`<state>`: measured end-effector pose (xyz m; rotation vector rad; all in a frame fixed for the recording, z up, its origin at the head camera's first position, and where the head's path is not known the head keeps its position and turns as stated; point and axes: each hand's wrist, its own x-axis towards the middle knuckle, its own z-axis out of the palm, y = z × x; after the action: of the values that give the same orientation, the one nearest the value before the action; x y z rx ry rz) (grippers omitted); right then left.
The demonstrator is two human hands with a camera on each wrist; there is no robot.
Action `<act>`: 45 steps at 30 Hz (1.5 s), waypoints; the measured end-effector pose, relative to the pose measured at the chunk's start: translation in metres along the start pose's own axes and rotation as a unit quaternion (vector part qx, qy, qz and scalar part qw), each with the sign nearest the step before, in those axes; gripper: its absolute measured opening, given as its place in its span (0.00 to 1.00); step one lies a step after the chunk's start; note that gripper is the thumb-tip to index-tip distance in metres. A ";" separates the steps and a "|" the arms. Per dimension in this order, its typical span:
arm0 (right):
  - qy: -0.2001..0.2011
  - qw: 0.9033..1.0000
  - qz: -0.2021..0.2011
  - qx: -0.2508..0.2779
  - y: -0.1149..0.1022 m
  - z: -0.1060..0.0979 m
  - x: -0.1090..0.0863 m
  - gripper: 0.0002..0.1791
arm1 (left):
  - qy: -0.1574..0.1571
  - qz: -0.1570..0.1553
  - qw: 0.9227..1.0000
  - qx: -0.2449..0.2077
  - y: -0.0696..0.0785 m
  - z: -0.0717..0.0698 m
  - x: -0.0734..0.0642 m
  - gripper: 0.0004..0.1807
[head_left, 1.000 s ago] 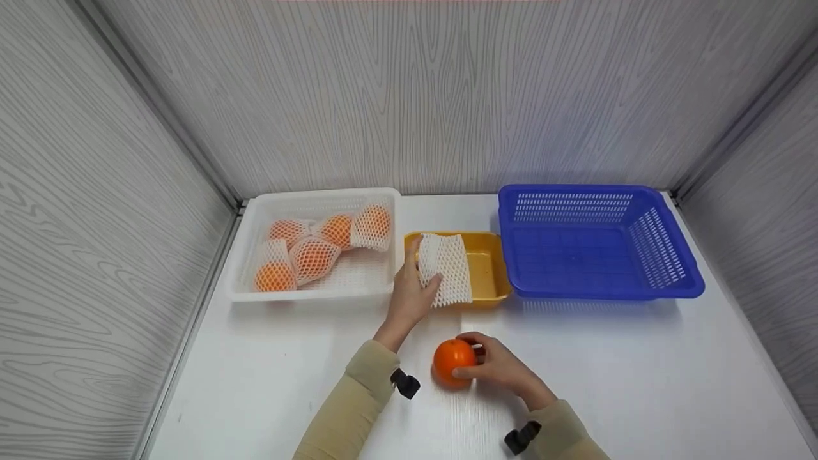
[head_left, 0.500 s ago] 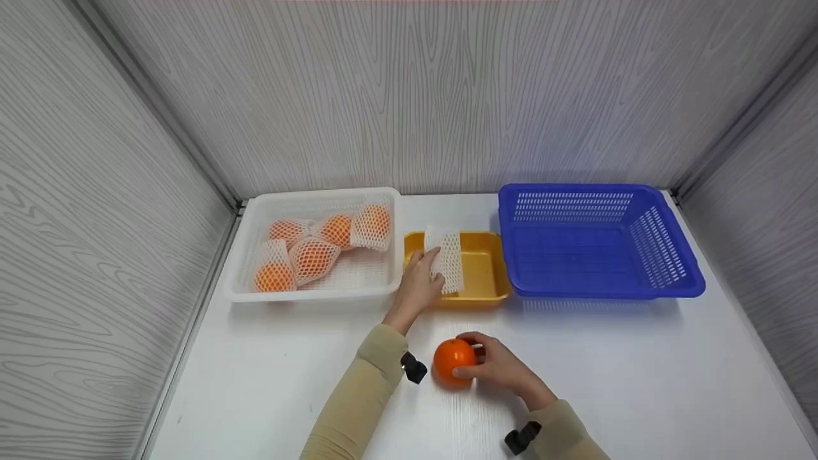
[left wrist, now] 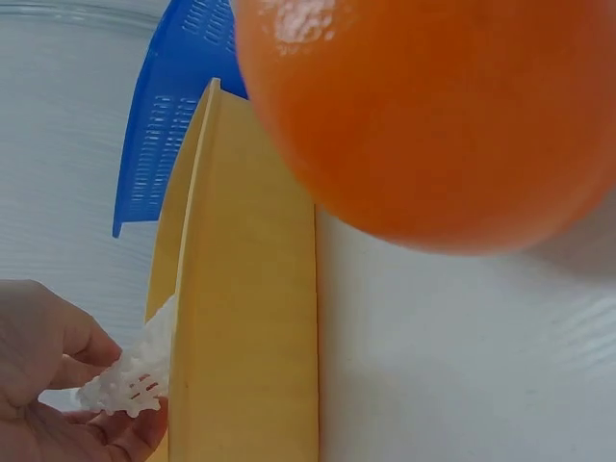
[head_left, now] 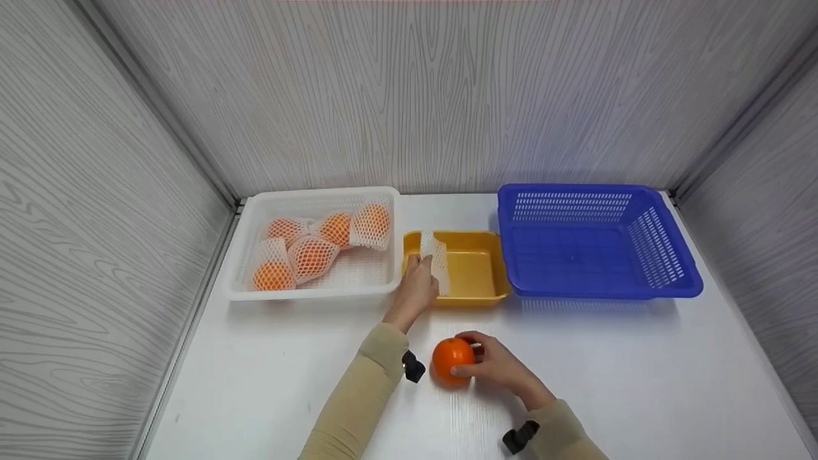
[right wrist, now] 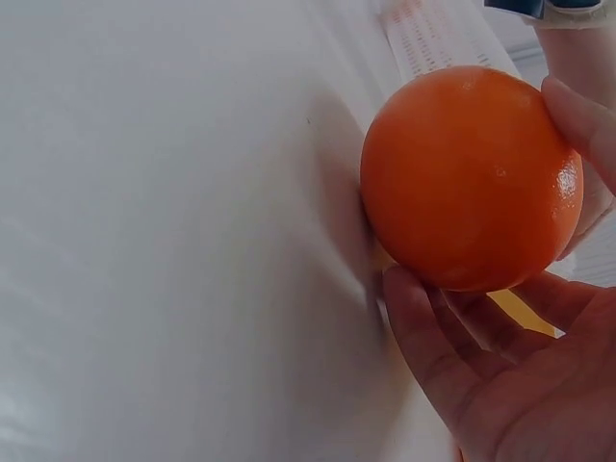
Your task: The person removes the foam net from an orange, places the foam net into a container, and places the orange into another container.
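While your left hand [head_left: 416,289] reaches over the near left corner of the shallow yellow plastic tray [head_left: 476,268], its thumb and fingers pinch a white foam mesh fruit sleeve [head_left: 435,260] that stands on edge inside the tray by its left wall. From your left wrist, the same sleeve [left wrist: 135,371] shows as a crumpled white tuft between your fingertips, just behind the tray's yellow wall [left wrist: 250,318]. Your right hand [head_left: 495,367] cups a bare, glossy round orange [head_left: 452,360] that rests on the white table surface [head_left: 639,377], near its front edge and well short of the tray. From your right wrist, your fingers curl under and around the orange [right wrist: 472,178], with the thumb tip on its upper right side. Along the back edge of the table surface, a white perforated plastic basket [head_left: 255,255] sits toward the left, just beside the tray, and holds four or five oranges wrapped in white foam mesh [head_left: 313,254]. A blue perforated plastic basket [head_left: 664,255] sits toward the right, touching or nearly touching the tray's right side
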<state>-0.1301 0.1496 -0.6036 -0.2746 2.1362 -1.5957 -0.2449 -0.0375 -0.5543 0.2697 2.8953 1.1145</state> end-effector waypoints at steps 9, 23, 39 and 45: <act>0.000 1.000 0.001 0.003 -0.003 0.000 -0.001 0.36 | -0.005 -0.001 0.999 0.050 -0.003 0.003 -0.003 0.28; 0.033 0.999 0.004 -0.010 -0.002 -0.003 -0.003 0.36 | 0.041 0.063 0.996 0.038 -0.005 0.004 -0.014 0.27; 0.102 0.995 -0.021 -0.002 -0.029 -0.042 -0.014 0.38 | 0.056 0.084 0.993 -0.055 0.002 -0.001 -0.030 0.27; 0.124 0.992 -0.022 -0.012 -0.043 -0.064 -0.020 0.38 | 0.047 0.080 0.992 -0.090 0.007 -0.001 -0.037 0.26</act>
<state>-0.1473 0.1992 -0.5436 -0.1369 2.3495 -1.7080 -0.2075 -0.0389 -0.5504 0.4628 2.8677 1.4411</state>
